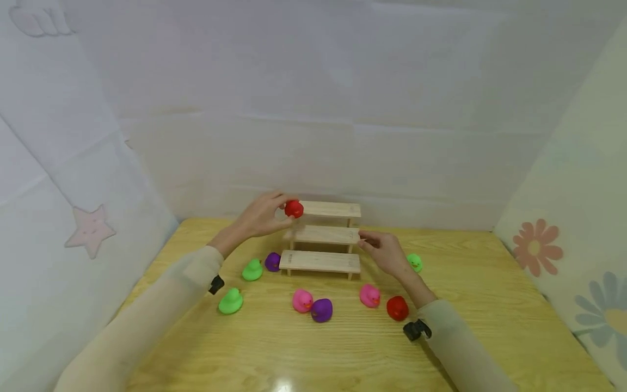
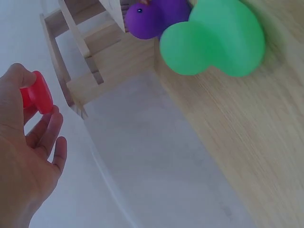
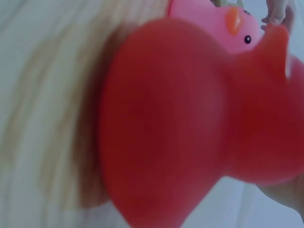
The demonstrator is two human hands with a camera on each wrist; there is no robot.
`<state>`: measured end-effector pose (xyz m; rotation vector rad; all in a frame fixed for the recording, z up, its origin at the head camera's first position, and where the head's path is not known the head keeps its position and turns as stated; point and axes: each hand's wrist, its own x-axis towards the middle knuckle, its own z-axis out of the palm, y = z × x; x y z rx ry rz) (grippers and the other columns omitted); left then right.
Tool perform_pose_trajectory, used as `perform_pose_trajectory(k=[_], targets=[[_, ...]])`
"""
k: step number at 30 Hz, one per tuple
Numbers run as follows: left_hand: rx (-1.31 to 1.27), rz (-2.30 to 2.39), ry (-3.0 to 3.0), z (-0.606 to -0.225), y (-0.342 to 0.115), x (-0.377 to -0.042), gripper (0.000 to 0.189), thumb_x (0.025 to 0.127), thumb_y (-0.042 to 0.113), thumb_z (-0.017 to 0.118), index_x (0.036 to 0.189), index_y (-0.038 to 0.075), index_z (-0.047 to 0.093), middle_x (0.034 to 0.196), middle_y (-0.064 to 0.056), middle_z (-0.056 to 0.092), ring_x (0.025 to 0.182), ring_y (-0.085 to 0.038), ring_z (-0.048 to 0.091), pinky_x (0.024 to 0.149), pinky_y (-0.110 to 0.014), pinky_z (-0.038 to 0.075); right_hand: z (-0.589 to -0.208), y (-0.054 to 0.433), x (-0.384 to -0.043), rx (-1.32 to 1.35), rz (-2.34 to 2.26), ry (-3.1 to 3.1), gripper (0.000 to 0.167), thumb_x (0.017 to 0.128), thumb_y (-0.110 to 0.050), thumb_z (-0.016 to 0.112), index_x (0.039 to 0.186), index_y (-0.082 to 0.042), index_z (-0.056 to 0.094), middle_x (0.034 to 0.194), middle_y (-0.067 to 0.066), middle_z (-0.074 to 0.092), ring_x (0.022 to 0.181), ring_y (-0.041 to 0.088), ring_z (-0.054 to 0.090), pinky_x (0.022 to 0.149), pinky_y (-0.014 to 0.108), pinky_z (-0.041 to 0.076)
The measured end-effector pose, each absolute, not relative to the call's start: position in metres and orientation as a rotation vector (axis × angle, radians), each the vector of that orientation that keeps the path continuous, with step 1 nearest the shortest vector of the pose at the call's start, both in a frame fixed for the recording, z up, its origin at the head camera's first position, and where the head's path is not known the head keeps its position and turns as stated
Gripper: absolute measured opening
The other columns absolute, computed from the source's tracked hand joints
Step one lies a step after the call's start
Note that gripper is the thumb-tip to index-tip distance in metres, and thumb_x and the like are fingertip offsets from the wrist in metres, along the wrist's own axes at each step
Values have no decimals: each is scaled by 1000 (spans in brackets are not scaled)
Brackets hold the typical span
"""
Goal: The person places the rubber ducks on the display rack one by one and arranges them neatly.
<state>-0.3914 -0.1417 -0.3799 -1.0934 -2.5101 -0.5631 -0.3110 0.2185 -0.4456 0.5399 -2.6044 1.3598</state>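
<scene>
My left hand (image 1: pixel 264 215) pinches a red rubber duck (image 1: pixel 294 209) between thumb and fingertips, at the left end of the top plank. That duck (image 2: pixel 42 92) also shows in the left wrist view, held beside the wooden stand's end. The three-step wooden stand (image 1: pixel 320 261) stands against the back wall. At the right end of its middle plank (image 1: pixel 325 234), my right hand (image 1: pixel 387 253) grips the edge with thumb and fingers. Another red duck (image 1: pixel 397 308) sits on the table below the right wrist and fills most of the right wrist view.
Green ducks (image 1: pixel 231 301) and a purple duck (image 1: pixel 273 262) sit left of the stand. In front are a pink duck (image 1: pixel 302 300), a purple duck (image 1: pixel 321 310) and another pink duck (image 1: pixel 369 295). One green duck (image 1: pixel 415 262) is behind the right wrist. White cloth walls (image 1: pixel 313 158) enclose the table.
</scene>
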Motion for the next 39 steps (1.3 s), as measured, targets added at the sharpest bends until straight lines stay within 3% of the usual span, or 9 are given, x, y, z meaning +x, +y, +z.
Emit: perform_pose_trajectory(k=[10,17,24,39], targets=[[-1192,-433,-2484,-374,-111,-400,47,92,32,70,133,10,66,112,-6,64,96,-24,61,85,-43,50,-446,209,-307,503,1394,-2626,38,101,-18,67,136,-1,65,128,14,67,110,29,67,87,41,57],[-1198,-393,-2424,-384,-95,-404,48,89,34,69,129,8,69,110,-8,66,96,-28,62,84,-45,50,-451,204,-307,476,1377,-2653,37,100,-19,69,134,-5,67,124,10,69,107,25,68,84,38,58],[-1156,-355,-2455,-391,-78,-406,50,90,38,69,135,14,66,117,-6,65,104,-26,59,92,-46,48,-449,201,-301,442,1384,-2668,36,100,-19,69,134,-5,67,123,8,70,107,24,68,84,38,57],[-1169,-410,-2560,-386,-56,-418,50,95,39,64,139,15,62,130,-6,61,122,-26,52,108,-52,34,-449,199,-305,450,1332,-2649,35,99,-16,70,132,-5,68,122,8,70,104,23,69,81,38,58]])
